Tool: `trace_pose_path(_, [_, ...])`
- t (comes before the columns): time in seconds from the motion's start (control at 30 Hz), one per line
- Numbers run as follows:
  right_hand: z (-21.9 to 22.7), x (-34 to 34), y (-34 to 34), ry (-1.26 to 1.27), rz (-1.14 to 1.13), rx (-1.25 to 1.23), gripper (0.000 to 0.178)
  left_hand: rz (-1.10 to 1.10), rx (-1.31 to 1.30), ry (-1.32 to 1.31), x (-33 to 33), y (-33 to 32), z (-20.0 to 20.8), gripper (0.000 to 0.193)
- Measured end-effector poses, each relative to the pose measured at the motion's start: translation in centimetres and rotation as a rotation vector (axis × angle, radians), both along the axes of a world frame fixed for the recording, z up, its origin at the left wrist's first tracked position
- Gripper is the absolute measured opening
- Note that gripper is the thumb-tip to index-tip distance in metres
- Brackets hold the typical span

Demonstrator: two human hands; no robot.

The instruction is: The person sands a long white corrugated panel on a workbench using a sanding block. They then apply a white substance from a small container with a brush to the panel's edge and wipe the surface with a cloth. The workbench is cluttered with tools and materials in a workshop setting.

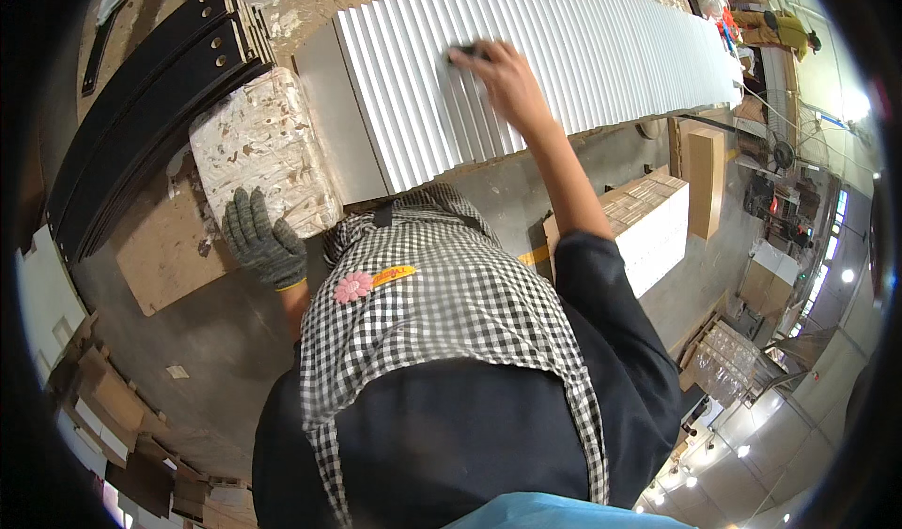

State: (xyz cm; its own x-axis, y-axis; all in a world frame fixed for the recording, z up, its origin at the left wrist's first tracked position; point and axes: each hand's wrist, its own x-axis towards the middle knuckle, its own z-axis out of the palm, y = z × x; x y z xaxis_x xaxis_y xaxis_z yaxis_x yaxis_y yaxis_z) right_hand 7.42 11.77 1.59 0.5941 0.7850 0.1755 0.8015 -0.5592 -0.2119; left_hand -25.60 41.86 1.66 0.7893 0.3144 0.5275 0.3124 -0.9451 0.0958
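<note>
My bare right hand (pixel 512 87) is over a long white ribbed surface (pixel 583 54), which looks like many narrow white strips laid side by side. Its fingers are closed on a small dark piece (pixel 462 55), too blurred to name, close to the ribs. A grey knitted work glove covers my left hand (pixel 261 240). Its fingers are stretched out against the near-left corner of a block wrapped in worn, peeling tape (pixel 268 144). A flat grey-white board (pixel 343 120) lies between that block and the ribs.
Curved black panels (pixel 141 125) with holes are stacked at the left, beside a brown board (pixel 169 247). Cartons (pixel 648 219) stand on the floor to my right, near a tall brown box (pixel 705 181). Another person (pixel 780 33) is at the far right.
</note>
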Motion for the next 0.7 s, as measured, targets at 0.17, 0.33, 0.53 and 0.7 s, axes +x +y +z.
trace_pose_path(0.17, [4.7, -12.8, -8.9, 0.151, -0.053, -0.17, 0.065, -0.03, -0.008, -0.013, 0.1, 0.0, 0.2, 0.05])
trace_pose_path(0.33, [4.7, -13.3, -7.3, 0.088, -0.139, -0.096, 0.061, -0.044, -0.003, -0.013, 0.0, 0.2, 0.0, 0.049])
trace_pose_path(0.53, [-2.6, 1.7, 3.4, -0.205, -0.202, 0.059, 0.065, -0.022, -0.019, -0.01, 0.3, 0.2, 0.4, 0.05])
trace_pose_path(0.7, [-4.4, 13.6, 11.0, -0.035, -0.06, 0.282, 0.048, 0.015, -0.033, 0.001, -0.3, 0.3, -0.5, 0.051])
